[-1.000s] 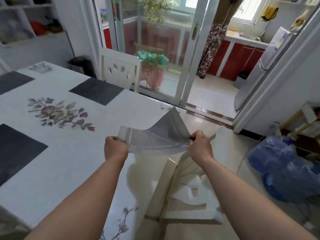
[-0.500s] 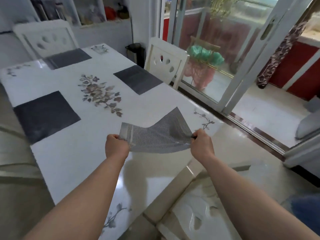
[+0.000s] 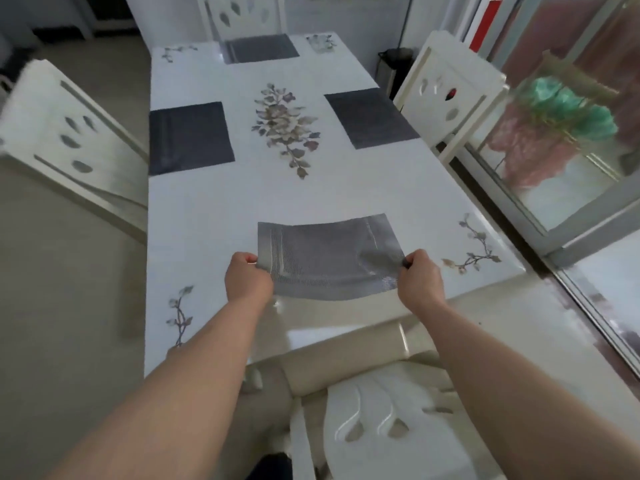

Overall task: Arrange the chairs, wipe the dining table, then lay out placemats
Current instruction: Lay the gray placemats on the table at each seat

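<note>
I hold a grey woven placemat (image 3: 329, 258) over the near end of the white dining table (image 3: 214, 216). My left hand (image 3: 247, 280) pinches its near left corner and my right hand (image 3: 420, 282) pinches its near right corner. The far edge of the mat lies on the table while the near edge curls up between my hands. Three dark placemats lie on the table: one at the left (image 3: 188, 136), one at the right (image 3: 370, 117), one at the far end (image 3: 261, 48). A flower print (image 3: 285, 124) marks the table's middle.
White chairs stand around the table: one at the left (image 3: 65, 133), one at the right (image 3: 450, 88), one at the far end (image 3: 242, 15), one just below me (image 3: 374, 427). A glass sliding door (image 3: 554, 168) runs along the right. A dark bin (image 3: 394, 64) stands beyond the right chair.
The view has swung left so I now face down the table's length. The placemat has come down from a raised fold to lie mostly flat on the near end.
</note>
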A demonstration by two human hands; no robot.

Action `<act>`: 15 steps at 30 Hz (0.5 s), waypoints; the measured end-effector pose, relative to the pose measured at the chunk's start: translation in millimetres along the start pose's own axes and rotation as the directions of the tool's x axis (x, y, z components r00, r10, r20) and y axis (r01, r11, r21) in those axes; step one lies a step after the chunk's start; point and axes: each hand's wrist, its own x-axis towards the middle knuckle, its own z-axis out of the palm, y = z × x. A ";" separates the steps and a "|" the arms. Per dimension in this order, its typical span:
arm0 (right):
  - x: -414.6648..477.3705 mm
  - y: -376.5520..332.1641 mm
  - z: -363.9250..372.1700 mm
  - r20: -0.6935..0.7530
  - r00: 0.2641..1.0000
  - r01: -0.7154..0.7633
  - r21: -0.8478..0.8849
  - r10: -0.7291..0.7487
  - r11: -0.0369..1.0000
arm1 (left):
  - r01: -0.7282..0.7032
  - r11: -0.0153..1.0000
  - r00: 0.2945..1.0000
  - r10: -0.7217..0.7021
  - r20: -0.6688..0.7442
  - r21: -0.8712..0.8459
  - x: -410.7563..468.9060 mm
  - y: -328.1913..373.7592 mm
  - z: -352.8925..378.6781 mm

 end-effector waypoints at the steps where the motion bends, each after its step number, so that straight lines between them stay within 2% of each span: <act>1: 1.7 1.1 1.8 0.002 1.000 0.012 -0.016 -0.012 1.000 | 0.000 1.000 1.000 0.000 -0.003 0.020 -2.3 -2.7 1.1; 7: 7.6 13.6 13.5 0.042 0.989 0.149 -0.201 -0.144 0.968 | -0.044 0.988 0.996 0.030 0.089 0.151 -11.9 -30.7 14.1; 15: 22.0 34.8 13.7 0.082 0.985 0.170 -0.379 -0.150 0.909 | -0.015 0.955 0.996 -0.010 0.084 0.295 -18.4 -47.5 36.4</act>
